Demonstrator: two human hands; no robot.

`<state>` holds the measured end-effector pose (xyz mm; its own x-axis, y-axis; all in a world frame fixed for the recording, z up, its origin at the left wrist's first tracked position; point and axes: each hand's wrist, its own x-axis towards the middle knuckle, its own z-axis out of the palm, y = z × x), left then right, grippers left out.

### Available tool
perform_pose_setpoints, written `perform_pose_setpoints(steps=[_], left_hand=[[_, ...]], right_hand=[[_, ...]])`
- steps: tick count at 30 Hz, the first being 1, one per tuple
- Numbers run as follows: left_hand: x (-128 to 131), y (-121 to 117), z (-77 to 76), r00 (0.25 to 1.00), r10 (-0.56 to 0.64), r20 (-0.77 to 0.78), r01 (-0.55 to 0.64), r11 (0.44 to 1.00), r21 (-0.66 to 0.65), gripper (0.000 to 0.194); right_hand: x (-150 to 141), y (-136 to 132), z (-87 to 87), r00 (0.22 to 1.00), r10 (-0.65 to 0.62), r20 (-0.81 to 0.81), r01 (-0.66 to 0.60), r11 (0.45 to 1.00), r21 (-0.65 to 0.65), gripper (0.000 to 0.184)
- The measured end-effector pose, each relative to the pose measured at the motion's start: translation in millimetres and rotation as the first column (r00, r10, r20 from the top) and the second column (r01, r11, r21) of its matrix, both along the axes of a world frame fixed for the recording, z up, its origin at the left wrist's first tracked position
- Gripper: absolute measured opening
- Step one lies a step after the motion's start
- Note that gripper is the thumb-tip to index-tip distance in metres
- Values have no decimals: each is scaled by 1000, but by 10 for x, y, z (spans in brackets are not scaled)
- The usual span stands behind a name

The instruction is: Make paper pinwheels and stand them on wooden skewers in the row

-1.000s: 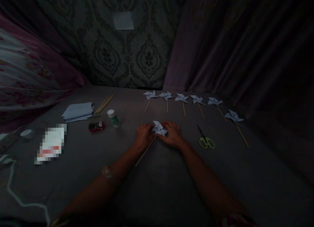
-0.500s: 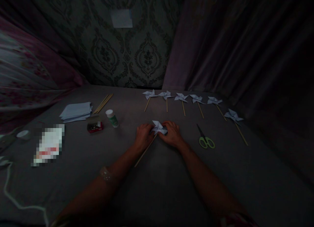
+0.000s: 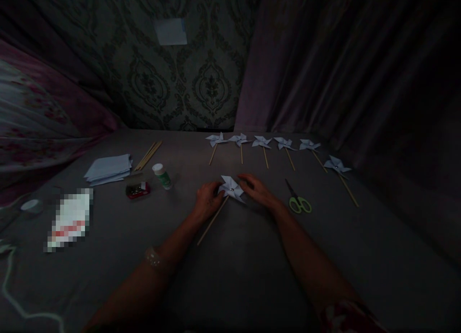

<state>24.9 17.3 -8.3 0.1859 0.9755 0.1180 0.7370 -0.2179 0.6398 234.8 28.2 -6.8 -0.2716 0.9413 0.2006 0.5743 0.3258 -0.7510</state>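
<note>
Extended forward from the bottom edge over a plain grey table surface (image 3: 230, 287), with both forearms slanting inward and both hands facing each other near the middle. Wearing a clear, shiny bracelet (image 3: 153, 257) on the left forearm and a red-and-white patterned sleeve (image 3: 349, 316) at the lower right. Held low at the left hand (image 3: 208, 198), back turned up, with thumb and curled fingers pinching the left edge of a white folded-paper pinwheel (image 3: 236, 185). Curved loosely at the right hand (image 3: 261, 191), with thumb and forefinger parted just beside the right-hand blades — cannot tell whether touching paper at the fingertips. Set between the two hands, blades up, with a small shiny pin (image 3: 232, 190) at the centre. Angled from beneath those blades along a thin pale wooden stick (image 3: 212, 221), down and leftward past the left thumb, toward the wearer. Laid out beyond the hands: a row of six similar white paper pinwheels (image 3: 261, 141) on sticks. Placed right of the right hand: green-handled metal scissors (image 3: 300, 205). Grouped off to the left — a white-and-green plastic bottle (image 3: 163, 177), a small red box (image 3: 138, 191), a bundle of thin wooden sticks (image 3: 149, 155) and a stack of white paper (image 3: 109, 169).
</note>
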Motion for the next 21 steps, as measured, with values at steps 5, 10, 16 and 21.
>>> perform_pose_setpoints(steps=[5,10,16,21], left_hand=[[-3,13,-3,999,-10,-30,10,1000,2,36],[-2,18,-5,999,-28,-39,29,1000,3,37],[-17,33,-55,998,-35,-43,36,999,17,37],[-13,38,-62,998,-45,-38,45,999,10,37]], right_hand=[[278,23,21,991,127,-39,-127,992,8,42],[257,47,-70,989,141,46,-142,989,30,39],[193,74,-122,995,88,53,-91,995,49,33],[180,68,-111,996,59,65,-63,996,59,32]])
